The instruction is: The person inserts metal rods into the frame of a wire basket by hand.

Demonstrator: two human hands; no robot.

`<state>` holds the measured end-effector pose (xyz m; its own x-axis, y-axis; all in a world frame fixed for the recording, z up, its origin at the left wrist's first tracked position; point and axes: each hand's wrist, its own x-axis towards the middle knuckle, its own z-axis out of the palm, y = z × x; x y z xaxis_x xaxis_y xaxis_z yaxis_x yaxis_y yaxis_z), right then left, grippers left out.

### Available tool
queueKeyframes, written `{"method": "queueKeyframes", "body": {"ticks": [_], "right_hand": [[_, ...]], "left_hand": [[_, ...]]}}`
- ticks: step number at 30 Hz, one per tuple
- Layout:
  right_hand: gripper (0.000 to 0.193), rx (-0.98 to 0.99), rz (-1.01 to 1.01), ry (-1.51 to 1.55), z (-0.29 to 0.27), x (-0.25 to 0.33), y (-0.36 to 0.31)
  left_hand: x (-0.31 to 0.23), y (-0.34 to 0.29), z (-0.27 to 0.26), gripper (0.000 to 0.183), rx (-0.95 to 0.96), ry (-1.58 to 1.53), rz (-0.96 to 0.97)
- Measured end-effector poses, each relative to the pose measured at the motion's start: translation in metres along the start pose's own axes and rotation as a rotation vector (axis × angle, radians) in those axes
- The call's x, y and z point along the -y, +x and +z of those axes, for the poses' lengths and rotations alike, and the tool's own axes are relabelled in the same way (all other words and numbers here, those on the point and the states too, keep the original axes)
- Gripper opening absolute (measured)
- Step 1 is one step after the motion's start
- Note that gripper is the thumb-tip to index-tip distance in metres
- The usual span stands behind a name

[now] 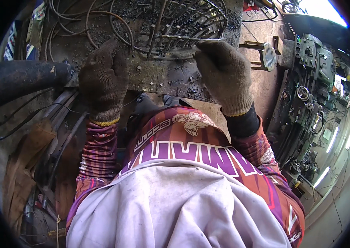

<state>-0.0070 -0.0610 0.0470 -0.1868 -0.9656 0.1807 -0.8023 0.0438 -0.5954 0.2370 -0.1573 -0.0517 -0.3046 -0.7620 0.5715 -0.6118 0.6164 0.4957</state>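
Both of my hands wear dirty knitted work gloves. My left hand [104, 80] is at the near left part of a dark metal worktable [156, 76], its fingers drawn together; whatever they may hold is hidden. Closed into a fist, my right hand [226, 76] is at the table's right side. A blurred greyish strip runs left from its thumb side, too smeared to name. Just beyond the hands lies a round cage of curved metal bars [195, 20], with a thin pale rod [191, 38] across its near side. The rod's right end meets my right glove.
Loops of brown cable or hose [90, 25] lie at the far left. A thick dark pipe [30, 80] reaches in beside my left hand. Dark crumbs and metal bits litter the tabletop. To the right stand a metal stool-like frame [269, 57] and a green machine [317, 62].
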Motion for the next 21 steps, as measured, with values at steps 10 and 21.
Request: {"method": "queueKeyframes", "body": {"ticks": [10,21], "right_hand": [[0.017,-0.054,-0.009,-0.019,0.007,-0.004,0.011],[0.015,0.041,-0.110,-0.123,-0.003,0.009,0.016]], "left_hand": [[-0.008,0.003,-0.006,0.023,0.065,0.031,-0.058],[-0.003,0.002,-0.003,0.022,0.045,0.053,-0.041]]}}
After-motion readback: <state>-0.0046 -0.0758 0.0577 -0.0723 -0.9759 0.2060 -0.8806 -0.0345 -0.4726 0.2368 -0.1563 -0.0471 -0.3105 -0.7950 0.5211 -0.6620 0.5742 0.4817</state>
